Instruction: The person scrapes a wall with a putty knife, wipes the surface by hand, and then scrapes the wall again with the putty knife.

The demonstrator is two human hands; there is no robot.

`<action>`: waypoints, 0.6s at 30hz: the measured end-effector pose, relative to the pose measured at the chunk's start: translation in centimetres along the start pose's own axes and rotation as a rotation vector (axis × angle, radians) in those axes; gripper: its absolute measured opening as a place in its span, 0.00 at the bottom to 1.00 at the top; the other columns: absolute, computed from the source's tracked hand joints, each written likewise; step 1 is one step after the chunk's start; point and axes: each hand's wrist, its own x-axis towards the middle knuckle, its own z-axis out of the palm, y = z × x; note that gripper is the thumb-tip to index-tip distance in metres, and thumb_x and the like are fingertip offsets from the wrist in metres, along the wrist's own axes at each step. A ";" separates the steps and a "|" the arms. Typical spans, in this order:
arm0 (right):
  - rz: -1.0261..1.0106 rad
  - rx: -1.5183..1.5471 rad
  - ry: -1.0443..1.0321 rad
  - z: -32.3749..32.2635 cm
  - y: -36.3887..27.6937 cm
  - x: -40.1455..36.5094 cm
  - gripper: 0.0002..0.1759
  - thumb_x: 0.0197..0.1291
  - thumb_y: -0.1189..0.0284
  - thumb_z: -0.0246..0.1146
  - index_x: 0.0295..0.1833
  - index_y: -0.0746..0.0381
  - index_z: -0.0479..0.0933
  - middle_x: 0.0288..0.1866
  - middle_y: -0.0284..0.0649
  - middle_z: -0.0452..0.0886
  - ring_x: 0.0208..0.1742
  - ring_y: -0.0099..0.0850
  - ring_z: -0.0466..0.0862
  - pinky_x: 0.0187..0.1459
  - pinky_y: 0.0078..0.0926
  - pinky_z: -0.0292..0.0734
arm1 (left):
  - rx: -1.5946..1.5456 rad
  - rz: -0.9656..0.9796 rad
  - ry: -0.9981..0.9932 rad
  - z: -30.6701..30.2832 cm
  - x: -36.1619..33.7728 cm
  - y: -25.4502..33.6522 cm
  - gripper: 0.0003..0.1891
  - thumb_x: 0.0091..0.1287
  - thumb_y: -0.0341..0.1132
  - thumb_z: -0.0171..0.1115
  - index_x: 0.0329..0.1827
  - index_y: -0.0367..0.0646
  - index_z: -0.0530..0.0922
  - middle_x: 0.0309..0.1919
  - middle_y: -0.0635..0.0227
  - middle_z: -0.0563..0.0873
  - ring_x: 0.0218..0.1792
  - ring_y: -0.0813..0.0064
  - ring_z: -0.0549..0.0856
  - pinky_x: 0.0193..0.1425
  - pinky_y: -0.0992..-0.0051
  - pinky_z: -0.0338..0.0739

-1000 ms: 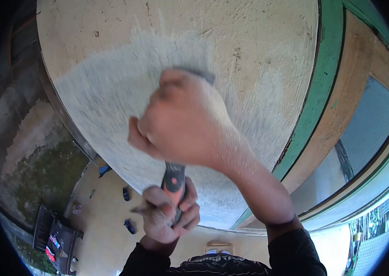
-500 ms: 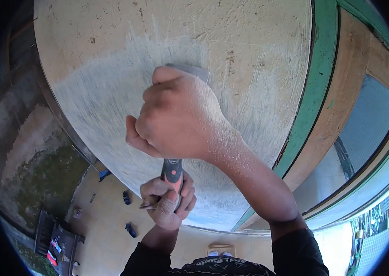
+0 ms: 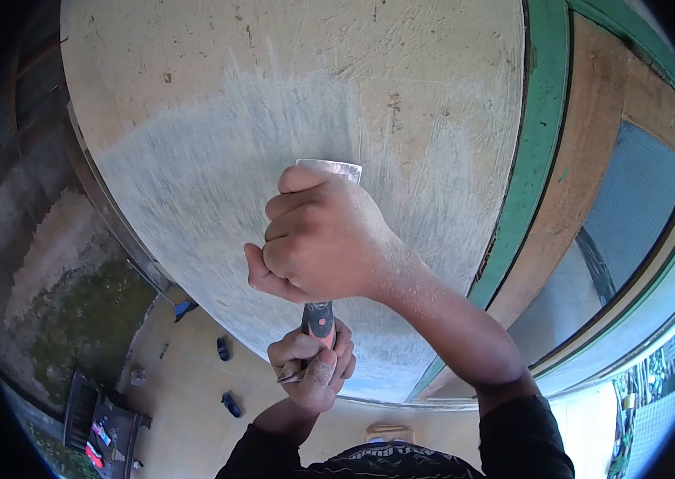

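A scraper with a wide metal blade (image 3: 334, 168) and a black and red handle (image 3: 319, 321) is held in both hands against a wall (image 3: 201, 184). My right hand (image 3: 325, 235), dusted with pale powder, is closed round its upper part just below the blade. Lower down, my left hand (image 3: 313, 369) wraps the end of the handle, and a small flat piece (image 3: 291, 377) sticks out from between its fingers. Around the blade the wall is scraped to a whitish grey, while the upper part keeps a cream coat with chips and scratches.
To the right stand a green door frame (image 3: 541, 160) and a wooden panel with glass (image 3: 641, 207). Below left, a dark bench (image 3: 106, 423) holds small items, and sandals (image 3: 230, 403) lie on the tiled floor (image 3: 186, 383). A small stool (image 3: 389, 433) is under me.
Both hands and the scraper have moved down the wall and slightly right. The blade now shows more fully above my right hand.
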 end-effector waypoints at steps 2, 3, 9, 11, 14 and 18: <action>-0.012 -0.071 -0.005 -0.5 0.3 0.7 0.24 0.48 0.72 0.62 0.05 0.57 0.62 0.06 0.28 0.63 0.14 0.26 0.68 0.29 0.23 0.68 | -0.013 -0.010 -0.028 -0.5 0.3 0.2 0.11 0.69 0.31 0.57 0.32 0.39 0.65 0.28 0.52 0.72 0.15 0.87 0.64 0.13 0.85 0.59; -0.032 -0.147 -0.015 -0.9 0.5 1.3 0.23 0.48 0.71 0.61 0.05 0.57 0.63 0.06 0.28 0.63 0.14 0.26 0.68 0.30 0.23 0.68 | -0.032 -0.022 -0.024 -0.5 0.9 0.5 0.10 0.69 0.31 0.57 0.33 0.40 0.65 0.29 0.51 0.73 0.15 0.87 0.64 0.13 0.85 0.59; 0.018 -0.136 -0.076 -0.1 -0.3 0.0 0.24 0.49 0.67 0.61 0.05 0.56 0.64 0.07 0.28 0.65 0.15 0.26 0.68 0.31 0.26 0.69 | -0.050 0.023 -0.095 -1.6 0.4 -0.9 0.07 0.70 0.31 0.55 0.35 0.42 0.66 0.25 0.52 0.72 0.14 0.86 0.64 0.13 0.84 0.61; -0.014 -0.188 -0.080 -0.7 0.3 0.4 0.23 0.50 0.67 0.61 0.05 0.56 0.64 0.07 0.28 0.65 0.15 0.26 0.68 0.31 0.26 0.69 | -0.020 0.051 -0.099 -1.8 1.0 -1.3 0.07 0.70 0.31 0.55 0.35 0.42 0.67 0.24 0.53 0.71 0.13 0.86 0.64 0.13 0.83 0.61; -0.070 -0.285 -0.104 -0.8 1.7 2.1 0.23 0.50 0.67 0.61 0.06 0.56 0.64 0.08 0.29 0.66 0.15 0.27 0.68 0.31 0.26 0.69 | -0.047 0.072 -0.108 -2.3 3.0 -1.6 0.05 0.70 0.31 0.54 0.37 0.42 0.68 0.24 0.55 0.71 0.14 0.85 0.66 0.15 0.83 0.63; -0.071 -0.225 -0.113 -0.7 0.4 0.7 0.23 0.50 0.68 0.61 0.06 0.56 0.63 0.08 0.30 0.67 0.15 0.27 0.67 0.31 0.26 0.70 | -0.051 0.087 -0.088 -1.7 1.6 -1.9 0.05 0.70 0.31 0.54 0.37 0.41 0.68 0.24 0.57 0.71 0.17 0.85 0.68 0.15 0.83 0.62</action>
